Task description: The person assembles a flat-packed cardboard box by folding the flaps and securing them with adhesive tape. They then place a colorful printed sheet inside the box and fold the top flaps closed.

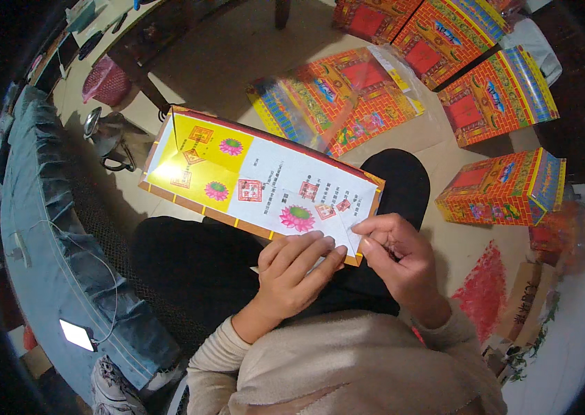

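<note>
A flat printed paper sheet, yellow and white with pink lotus flowers (258, 181), is held over the lap at centre frame; its lower right corner is pinched by the right hand (399, 252), while the left hand (296, 266) lies beside it, fingers pressed together underneath. The crease is best kept aligned with the printed border. Red-orange folded paper boxes (503, 188) are spread over the tan floor (251, 48) at upper right.

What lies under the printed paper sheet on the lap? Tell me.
Under the printed paper sheet are the person's black-clad legs; its far end overhangs the floor. The left hand and right hand grip its near edge. Anything directly beneath is hidden.
</note>
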